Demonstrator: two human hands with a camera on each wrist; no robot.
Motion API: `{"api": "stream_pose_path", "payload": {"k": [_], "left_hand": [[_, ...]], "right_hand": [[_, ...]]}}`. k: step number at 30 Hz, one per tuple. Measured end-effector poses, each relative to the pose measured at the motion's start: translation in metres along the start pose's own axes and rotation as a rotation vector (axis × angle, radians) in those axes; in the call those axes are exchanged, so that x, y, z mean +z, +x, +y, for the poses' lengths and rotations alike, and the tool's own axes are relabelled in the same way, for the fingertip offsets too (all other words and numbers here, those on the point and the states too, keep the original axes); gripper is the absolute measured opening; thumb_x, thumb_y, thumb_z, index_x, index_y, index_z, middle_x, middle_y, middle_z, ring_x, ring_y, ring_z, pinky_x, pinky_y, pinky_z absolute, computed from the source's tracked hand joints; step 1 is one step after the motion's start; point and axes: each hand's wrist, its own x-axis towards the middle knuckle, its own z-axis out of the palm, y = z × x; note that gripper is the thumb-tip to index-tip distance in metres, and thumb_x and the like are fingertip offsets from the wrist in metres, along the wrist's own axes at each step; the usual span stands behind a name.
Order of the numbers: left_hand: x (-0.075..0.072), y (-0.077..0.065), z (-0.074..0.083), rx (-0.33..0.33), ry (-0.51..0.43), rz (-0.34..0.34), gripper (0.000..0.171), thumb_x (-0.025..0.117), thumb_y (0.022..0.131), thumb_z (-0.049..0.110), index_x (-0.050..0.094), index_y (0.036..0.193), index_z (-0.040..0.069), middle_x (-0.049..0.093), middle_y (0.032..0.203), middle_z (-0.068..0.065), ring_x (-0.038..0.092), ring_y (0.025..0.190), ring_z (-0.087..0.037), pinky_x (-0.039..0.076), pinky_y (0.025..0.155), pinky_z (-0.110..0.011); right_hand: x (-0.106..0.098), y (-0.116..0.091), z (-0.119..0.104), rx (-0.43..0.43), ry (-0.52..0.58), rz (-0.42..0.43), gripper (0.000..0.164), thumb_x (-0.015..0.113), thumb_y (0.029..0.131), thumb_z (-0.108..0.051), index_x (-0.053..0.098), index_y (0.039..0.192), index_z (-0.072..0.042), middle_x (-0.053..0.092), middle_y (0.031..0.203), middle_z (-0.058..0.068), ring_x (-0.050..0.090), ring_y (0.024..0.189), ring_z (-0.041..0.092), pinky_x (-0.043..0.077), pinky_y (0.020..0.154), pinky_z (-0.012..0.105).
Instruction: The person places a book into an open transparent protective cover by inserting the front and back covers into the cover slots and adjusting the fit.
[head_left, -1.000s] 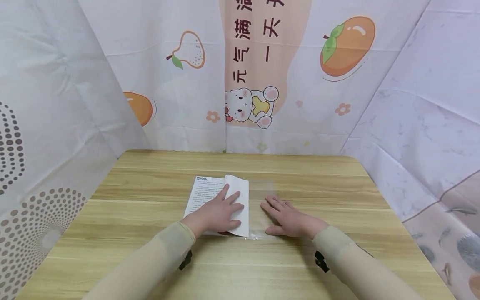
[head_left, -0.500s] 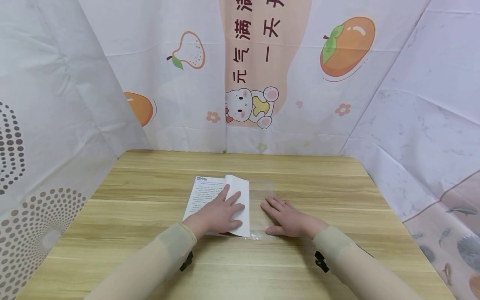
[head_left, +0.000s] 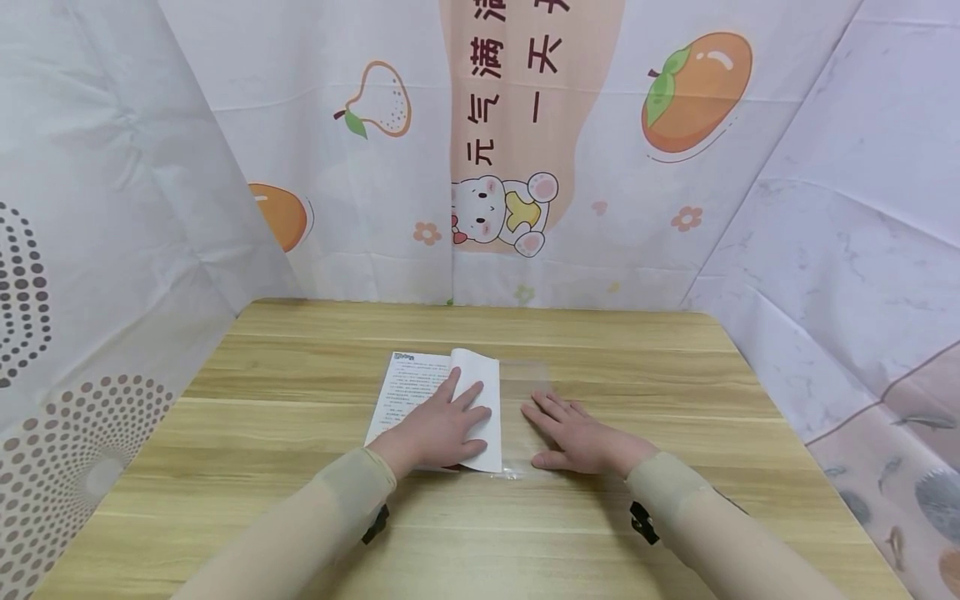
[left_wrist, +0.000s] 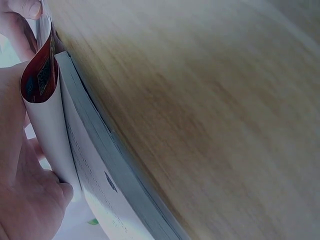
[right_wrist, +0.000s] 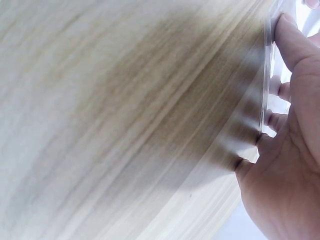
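A paperback book (head_left: 408,387) lies on the table with a printed page facing up. Its cover (head_left: 487,417) is bent back over that page toward the right, white side up; the left wrist view shows the red printed side inside the curl (left_wrist: 40,85). My left hand (head_left: 438,429) rests on this white flap, fingers spread and straight. A clear plastic sheet (head_left: 517,383) extends right from beneath the flap. My right hand (head_left: 577,437) lies flat over the sheet's right part, and in the right wrist view its fingertips (right_wrist: 285,22) touch the sheet's edge.
The wooden table (head_left: 300,358) runs out on all sides of the book. Behind it hangs a printed curtain (head_left: 615,225), with patterned cloths (head_left: 112,250) at the sides. A black strap piece (head_left: 643,523) sits under the right forearm, another (head_left: 375,525) under the left.
My left hand and the white flap's edge have slid very slightly to the right over the plastic sheet. The right hand has stayed in place.
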Motion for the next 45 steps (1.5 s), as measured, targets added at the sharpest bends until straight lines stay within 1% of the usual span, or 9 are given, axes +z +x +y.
{"api": "stream_pose_path", "payload": {"k": [9, 15, 25, 32, 36, 41, 45], "left_hand": [[0.0008, 0.0007, 0.003, -0.008, 0.015, 0.014, 0.052, 0.045, 0.097, 0.053, 0.05, 0.139, 0.024, 0.029, 0.155, -0.011, 0.007, 0.14, -0.047, 0.02, 0.115, -0.05], [0.0003, 0.0018, 0.0043, -0.006, 0.042, 0.03, 0.05, 0.045, 0.096, 0.052, 0.051, 0.137, 0.024, 0.031, 0.154, -0.012, 0.009, 0.14, -0.048, 0.02, 0.115, -0.05], [0.0002, 0.0031, 0.0072, -0.016, 0.05, 0.02, 0.051, 0.044, 0.097, 0.053, 0.05, 0.138, 0.024, 0.029, 0.155, -0.011, 0.007, 0.14, -0.047, 0.018, 0.115, -0.051], [-0.0001, 0.0027, 0.0091, -0.016, 0.048, 0.023, 0.05, 0.045, 0.097, 0.053, 0.05, 0.137, 0.025, 0.028, 0.155, -0.011, 0.007, 0.14, -0.047, 0.019, 0.114, -0.053], [0.0009, 0.0027, 0.0092, -0.014, 0.056, 0.03, 0.049, 0.045, 0.096, 0.053, 0.05, 0.137, 0.025, 0.029, 0.155, -0.011, 0.007, 0.14, -0.047, 0.019, 0.114, -0.052], [0.0018, 0.003, 0.0094, -0.009, 0.057, 0.038, 0.049, 0.046, 0.096, 0.053, 0.051, 0.136, 0.026, 0.031, 0.155, -0.011, 0.009, 0.14, -0.047, 0.02, 0.114, -0.052], [0.001, 0.003, 0.0101, -0.005, 0.065, 0.037, 0.048, 0.045, 0.096, 0.053, 0.051, 0.135, 0.025, 0.031, 0.154, -0.011, 0.01, 0.14, -0.047, 0.021, 0.114, -0.053]], "right_hand": [[-0.0015, -0.0012, -0.0016, 0.001, 0.005, 0.002, 0.078, 0.053, 0.096, -0.049, 0.02, 0.152, -0.007, 0.009, 0.158, 0.023, 0.007, 0.142, 0.041, 0.019, 0.11, 0.063], [-0.0018, -0.0009, -0.0026, 0.0, -0.002, 0.004, 0.078, 0.053, 0.096, -0.049, 0.02, 0.152, -0.006, 0.01, 0.158, 0.023, 0.007, 0.142, 0.042, 0.02, 0.109, 0.063], [-0.0024, -0.0012, -0.0039, -0.001, 0.002, 0.002, 0.078, 0.054, 0.096, -0.048, 0.02, 0.152, -0.006, 0.009, 0.158, 0.024, 0.007, 0.142, 0.042, 0.019, 0.109, 0.064], [0.0019, -0.0007, -0.0002, -0.033, 0.02, 0.035, 0.079, 0.055, 0.095, -0.048, 0.021, 0.151, -0.003, 0.012, 0.156, 0.027, 0.008, 0.14, 0.046, 0.019, 0.107, 0.067], [0.0048, -0.0001, 0.0016, -0.027, 0.007, 0.035, 0.08, 0.054, 0.095, -0.049, 0.02, 0.151, -0.004, 0.01, 0.157, 0.026, 0.007, 0.141, 0.044, 0.019, 0.108, 0.067], [0.0023, -0.001, -0.0019, -0.029, 0.01, 0.034, 0.079, 0.056, 0.095, -0.046, 0.021, 0.151, -0.003, 0.011, 0.156, 0.026, 0.008, 0.141, 0.045, 0.019, 0.107, 0.067], [0.0002, -0.0015, -0.0042, -0.023, -0.008, 0.025, 0.078, 0.055, 0.096, -0.047, 0.021, 0.151, -0.003, 0.012, 0.156, 0.026, 0.008, 0.141, 0.044, 0.02, 0.108, 0.066]]}}
